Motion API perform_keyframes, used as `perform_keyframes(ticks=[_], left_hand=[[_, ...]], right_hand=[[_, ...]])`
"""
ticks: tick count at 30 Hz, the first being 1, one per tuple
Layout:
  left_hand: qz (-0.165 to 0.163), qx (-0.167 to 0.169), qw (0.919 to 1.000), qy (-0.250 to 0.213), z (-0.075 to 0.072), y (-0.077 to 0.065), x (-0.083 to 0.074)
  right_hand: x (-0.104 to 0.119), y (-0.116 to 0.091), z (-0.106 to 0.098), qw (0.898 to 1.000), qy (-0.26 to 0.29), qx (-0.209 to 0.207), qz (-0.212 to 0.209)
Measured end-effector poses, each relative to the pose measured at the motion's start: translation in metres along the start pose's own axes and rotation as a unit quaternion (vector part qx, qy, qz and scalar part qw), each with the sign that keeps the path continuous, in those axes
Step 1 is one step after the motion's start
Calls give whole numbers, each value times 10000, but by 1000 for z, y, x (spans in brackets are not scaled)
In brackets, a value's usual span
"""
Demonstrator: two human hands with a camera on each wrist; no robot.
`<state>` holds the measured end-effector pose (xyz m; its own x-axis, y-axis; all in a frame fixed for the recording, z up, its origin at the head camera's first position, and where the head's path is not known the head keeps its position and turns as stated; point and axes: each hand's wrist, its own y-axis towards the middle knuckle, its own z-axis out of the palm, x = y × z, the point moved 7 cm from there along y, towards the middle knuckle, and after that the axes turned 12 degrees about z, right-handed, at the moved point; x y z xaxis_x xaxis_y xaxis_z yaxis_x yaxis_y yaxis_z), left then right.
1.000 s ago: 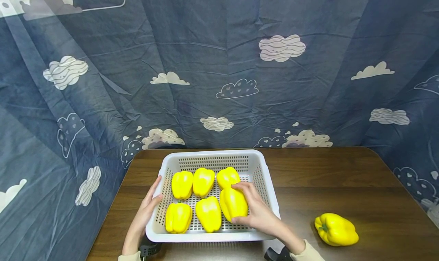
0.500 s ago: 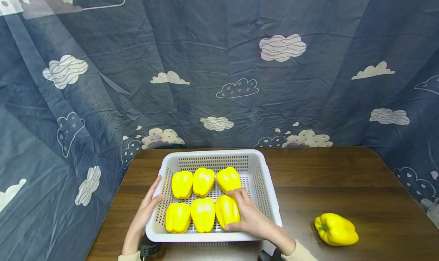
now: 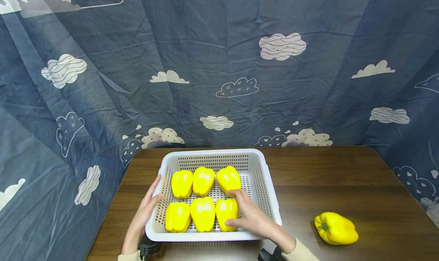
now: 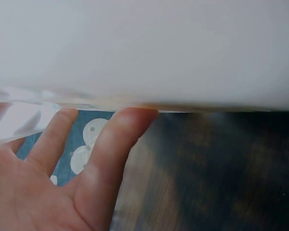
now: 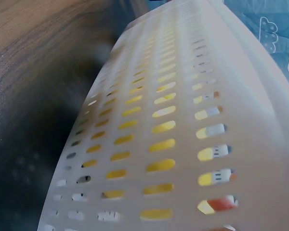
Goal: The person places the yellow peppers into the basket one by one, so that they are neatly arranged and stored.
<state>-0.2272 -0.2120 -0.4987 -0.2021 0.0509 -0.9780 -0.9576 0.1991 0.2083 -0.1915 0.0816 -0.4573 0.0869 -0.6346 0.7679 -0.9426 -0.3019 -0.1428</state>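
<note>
A white perforated plastic basket (image 3: pixel 192 237) holds several yellow bell peppers in two rows. My left hand (image 3: pixel 144 211) lies along its left side, fingers extended and touching the wall. In the left wrist view, the thumb and fingertips of the left hand (image 4: pixel 86 178) meet the basket's white side (image 4: pixel 144 53). My right hand (image 3: pixel 250 215) reaches over the front right of the basket and holds the front-right bell pepper (image 3: pixel 224 213), thumb on the near side and fingers at the far end by its stem. Through the slots of the basket wall (image 5: pixel 183 144), yellow shows in the right wrist view.
One more yellow bell pepper (image 3: pixel 336 228) lies on its side on the brown wooden table (image 3: pixel 319 173), right of the basket. A dark blue cloth (image 3: pixel 192 101) with cloud prints hangs behind the table.
The right hand has shifted left with its pepper, and the front-middle pepper has moved left too. Lately the held pepper has turned slightly, its stem now showing. The left hand stays put.
</note>
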Motion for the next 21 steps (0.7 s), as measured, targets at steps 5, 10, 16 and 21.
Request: perform_keyframes(ticks=[5,10,16,21], left_hand=[[-19,-9,10000,-15,0,0,0],[-41,-2,10000,0,0,-1,0],[-37,-3,10000,9,0,-1,0],[-27,4,10000,9,1,-1,-1]], right_hand=[[-1,-3,-7,9999,47,-146,-15],[-2,-7,-16,9993,32,-343,-149],[-6,-12,-32,9978,196,-570,-281],[-8,-18,-48,9948,450,-810,-420]])
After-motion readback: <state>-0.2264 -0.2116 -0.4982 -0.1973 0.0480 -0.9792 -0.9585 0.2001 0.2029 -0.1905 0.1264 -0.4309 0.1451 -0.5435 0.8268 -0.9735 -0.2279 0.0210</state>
